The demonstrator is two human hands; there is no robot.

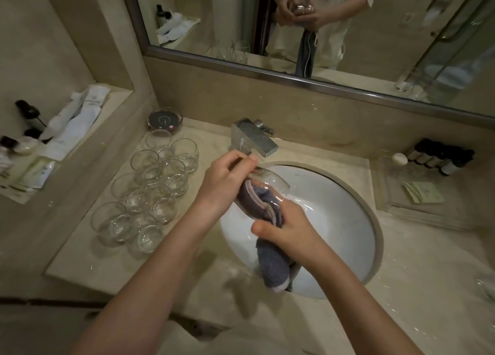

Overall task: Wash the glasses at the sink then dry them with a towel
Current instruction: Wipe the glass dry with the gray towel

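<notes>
At frame centre, the left hand [223, 183] grips a stemless glass [270, 187] tilted over the sink [369, 220]; the right hand [286, 228] pinches a grey towel [267, 258] stuffed inside. Best done turning the glass against the cloth — firmly held. Left of centre stand about ten clear tumblers [150, 191]; one faucet [251, 137] behind.

Grey-blue towel [270, 263], clear glasses [150, 193], white sink [334, 207]

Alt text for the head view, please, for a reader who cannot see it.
Over a white sink, the left hand holds a clear glass while the right hand pushes a grey towel into it. Clear glasses stand clustered on the counter to the left.
</notes>
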